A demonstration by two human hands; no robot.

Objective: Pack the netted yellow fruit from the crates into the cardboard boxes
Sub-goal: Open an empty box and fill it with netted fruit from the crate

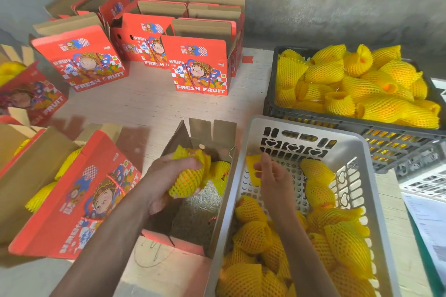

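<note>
My left hand (pixel 166 176) grips a netted yellow fruit (pixel 190 176) over the open cardboard box (pixel 183 246) in front of me. One netted fruit (pixel 220 176) lies in that box on shredded paper. My right hand (pixel 272 176) hovers inside the grey plastic crate (pixel 248 152), fingers loosely spread, holding nothing, just beside a piece of yellow net (pixel 253 166). Several netted fruits (pixel 337 236) fill the near half of that crate. A dark crate (pixel 362 125) at the far right is heaped with more netted fruit (pixel 350 82).
Red "Fresh Fruit" boxes stand open across the table: one with fruit at my left (pixel 79 198), another at the left edge (pixel 26 96), several at the back (pixel 200 67). A white crate (pixel 424 183) and papers (pixel 432 229) lie at the right edge.
</note>
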